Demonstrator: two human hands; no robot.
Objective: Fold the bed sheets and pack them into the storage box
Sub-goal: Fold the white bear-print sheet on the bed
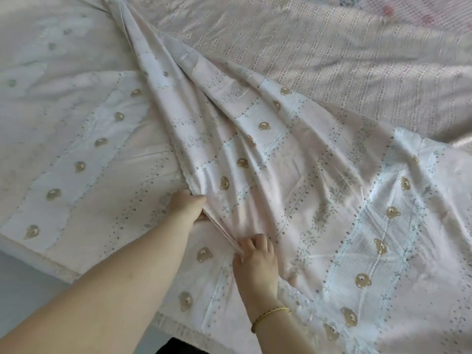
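Near the front edge of the bed [38, 254], the left hand [187, 204] curls round a gathered edge of the bed sheet [319, 175], and the right hand [256, 261] pinches that same edge closer in. Unequal pulls could skew the fold along its long ridge (no storage box shows), dragging wrinkles over the blanket [332, 60].
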